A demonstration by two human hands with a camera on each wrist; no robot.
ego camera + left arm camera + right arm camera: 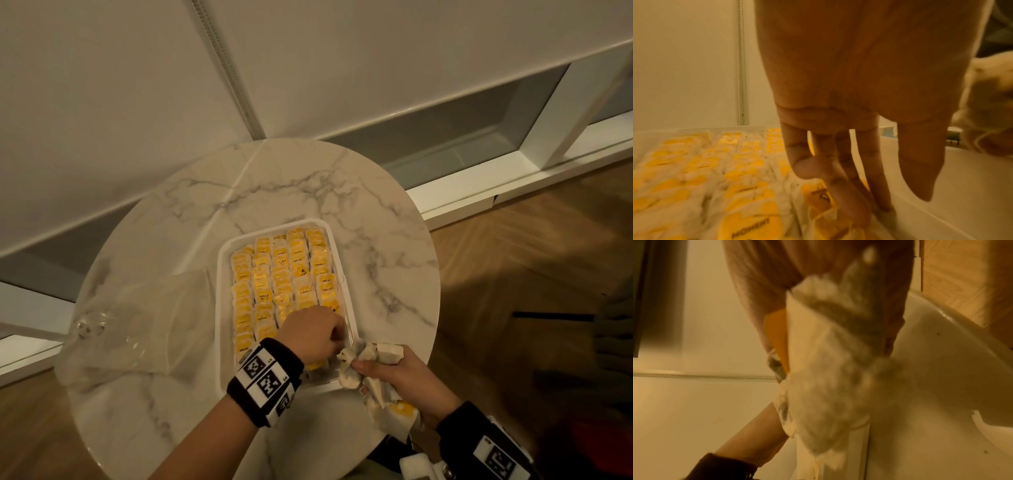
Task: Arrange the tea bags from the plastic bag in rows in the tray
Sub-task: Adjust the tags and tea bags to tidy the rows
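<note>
Yellow-labelled tea bags (274, 284) fill the white tray (223, 274) in five rows, packed edge to edge; the tray sits on the round table from centre toward 5 o'clock. The only slack, as far as I can judge, is at the near right corner of the tray, where the left hand (313, 334) works. Its fingers (846, 191) hang straight and close together, tips pressing among the bags beside the tray wall, likely seating one or opening a slot. No pinch visible.

Right hand (407, 375) waits just off the tray's near right corner, about 5 o'clock on the table, fingers curled round a bunch of loose tea bags (363, 363) (828, 369), kept near as stock for the last places. Task looks nearly done.

Clear plastic bag (137, 325) lies flattened at 8 o'clock, touching the tray's left rim; seems emptied.

Marble-patterned table (291, 185), white with grey veins. White wall and beaded blind chain (226, 68) behind; herringbone wood floor (513, 246) at 3 o'clock.
</note>
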